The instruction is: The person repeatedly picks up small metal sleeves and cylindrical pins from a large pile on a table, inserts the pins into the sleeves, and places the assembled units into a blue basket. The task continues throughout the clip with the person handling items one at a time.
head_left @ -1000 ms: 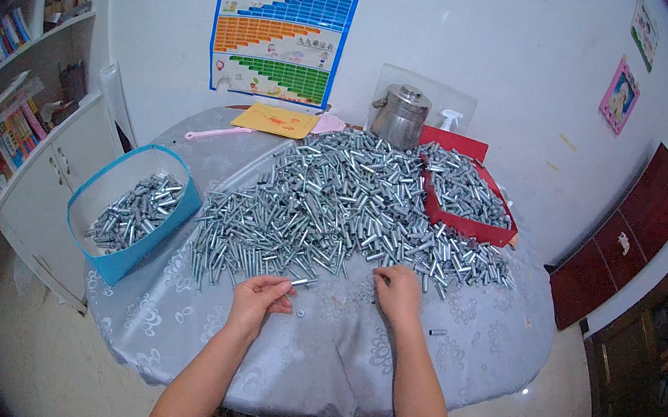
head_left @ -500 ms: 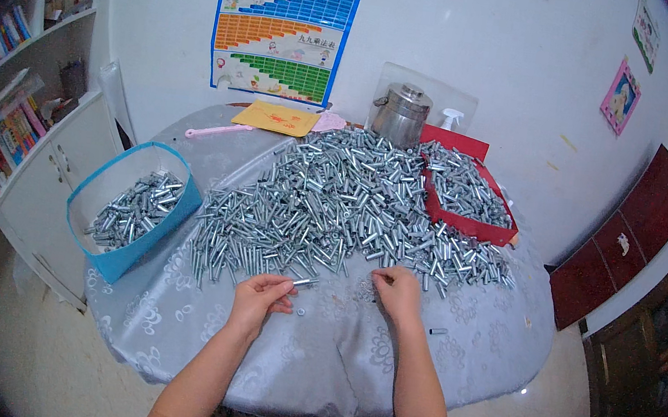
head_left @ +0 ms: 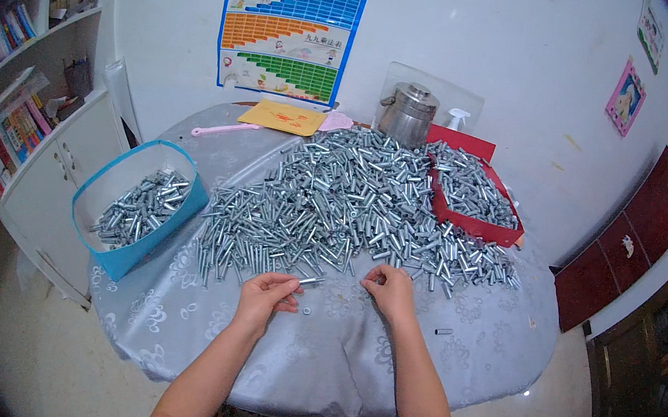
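Right hand (head_left: 392,292): shifted nearer left hand (head_left: 259,299); fingertips together, contents unclear. The left hand: pinching metal pin (head_left: 312,280), before heap (head_left: 331,196). Blue bin (head_left: 160,233), left of heap: metal pieces (head_left: 143,207). Red box (head_left: 476,226), right of heap: likewise.

Rounded table (head_left: 488,374) under gray patterned cloth (head_left: 281,384) bears broad heap of silvery metal rods and tubes (head_left: 353,186). Left of heap, blue open bin (head_left: 157,242) part filled with similar pieces (head_left: 149,208); at heap's right rear, red open box (head_left: 476,227), also loaded. Behind heap, lidded steel canister (head_left: 406,119). Off heap's left rear, yellow envelope (head_left: 282,118) across pink long-handled tool (head_left: 226,129). In front of heap, small ring (head_left: 306,311); before heap's right part, lone tube (head_left: 443,331), on its side.
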A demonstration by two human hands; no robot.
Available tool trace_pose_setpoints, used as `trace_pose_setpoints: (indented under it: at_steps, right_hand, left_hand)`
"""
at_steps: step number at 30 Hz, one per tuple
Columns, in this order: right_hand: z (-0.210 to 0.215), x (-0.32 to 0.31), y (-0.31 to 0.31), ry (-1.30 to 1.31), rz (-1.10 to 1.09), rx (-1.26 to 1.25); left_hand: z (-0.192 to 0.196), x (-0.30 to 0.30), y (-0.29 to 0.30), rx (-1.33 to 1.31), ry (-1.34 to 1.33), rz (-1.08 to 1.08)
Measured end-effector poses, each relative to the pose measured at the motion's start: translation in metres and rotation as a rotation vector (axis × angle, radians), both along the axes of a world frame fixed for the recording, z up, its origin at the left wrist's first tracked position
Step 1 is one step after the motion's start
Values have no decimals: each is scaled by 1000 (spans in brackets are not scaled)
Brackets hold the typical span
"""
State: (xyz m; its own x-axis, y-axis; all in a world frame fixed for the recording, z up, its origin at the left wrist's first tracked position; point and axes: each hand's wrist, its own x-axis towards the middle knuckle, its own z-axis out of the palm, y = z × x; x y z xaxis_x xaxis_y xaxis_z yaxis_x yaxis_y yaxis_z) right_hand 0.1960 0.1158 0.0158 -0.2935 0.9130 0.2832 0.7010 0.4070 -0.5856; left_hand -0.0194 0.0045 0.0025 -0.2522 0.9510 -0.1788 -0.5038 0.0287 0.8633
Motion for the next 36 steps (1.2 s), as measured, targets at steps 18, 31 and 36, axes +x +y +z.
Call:
trace_pose_setpoints:
  at_steps: [18,31,36]
  right_hand:
    - [-9,-31,-8,-32,191,-9]
    - [-12,-41,-18,497,195,-399]
    - [1,-50,-31,689,301,-489]
  left_hand:
    - [2,0,1,5,-4,-9]
    - [4,2,1,12,-9,-24]
    - [-2,0,1,-4,-57,-24]
